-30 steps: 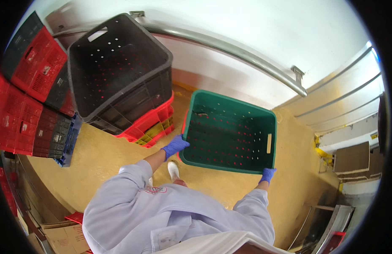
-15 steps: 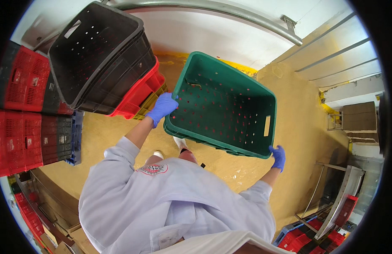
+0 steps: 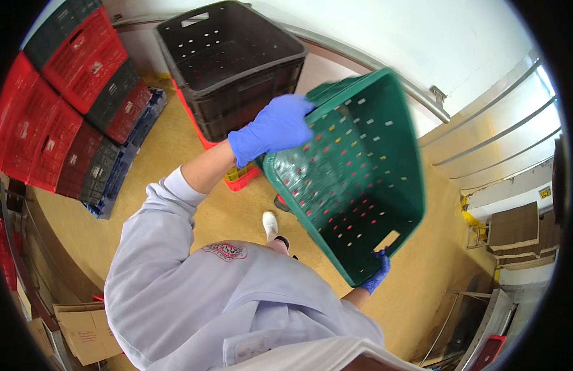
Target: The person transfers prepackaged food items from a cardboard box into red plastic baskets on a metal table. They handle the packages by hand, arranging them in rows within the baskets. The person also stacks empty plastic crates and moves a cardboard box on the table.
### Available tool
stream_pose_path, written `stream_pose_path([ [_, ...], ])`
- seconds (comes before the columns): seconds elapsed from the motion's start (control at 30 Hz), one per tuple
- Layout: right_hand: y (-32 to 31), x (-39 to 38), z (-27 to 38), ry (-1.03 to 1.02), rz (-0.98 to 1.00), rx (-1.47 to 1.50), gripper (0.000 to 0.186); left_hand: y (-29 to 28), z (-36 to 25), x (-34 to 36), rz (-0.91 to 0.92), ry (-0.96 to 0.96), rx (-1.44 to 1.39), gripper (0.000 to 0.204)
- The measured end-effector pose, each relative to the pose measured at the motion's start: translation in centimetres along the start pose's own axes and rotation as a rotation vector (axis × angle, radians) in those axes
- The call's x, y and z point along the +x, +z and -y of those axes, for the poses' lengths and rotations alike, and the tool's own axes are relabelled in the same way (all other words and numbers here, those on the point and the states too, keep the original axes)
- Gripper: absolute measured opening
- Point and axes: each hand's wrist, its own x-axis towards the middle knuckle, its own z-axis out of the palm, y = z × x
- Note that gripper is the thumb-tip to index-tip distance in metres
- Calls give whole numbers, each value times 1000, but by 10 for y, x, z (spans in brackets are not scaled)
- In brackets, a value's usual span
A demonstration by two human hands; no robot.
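Green perforated plastic crate [image 3: 367, 167] tilted, long axis spans hands; blue-gloved left hand [image 3: 274, 128] grips upper-left end (nearer black rectangular plastic crate [image 3: 246, 102]), blue-gloved right hand [image 3: 377, 274] grips lower-right corner

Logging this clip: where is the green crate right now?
In the head view, the green crate is right of centre, tilted between the left hand and right hand, to the right of the black crate.
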Motion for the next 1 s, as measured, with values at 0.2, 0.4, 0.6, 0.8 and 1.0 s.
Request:
stream_pose_path([
  [0.2,174,-61,25,-225,136,187,37,-156,-47,-64,-236,32,135,41],
  [0.4,380,-81,102,-209,397,126,31,-184,-82,-105,-615,372,386,59],
  [0.6,558,-89,100,-587,690,-96,25,-183,-58,-104,-533,49,444,98],
  [0.8,622,-90,35,-442,861,-322,32,-202,22,-74,-714,-51,146,100],
  [1.0,611,-6,-21,-258,842,-261,57,-201,61,-9,-584,-442,815,56],
])
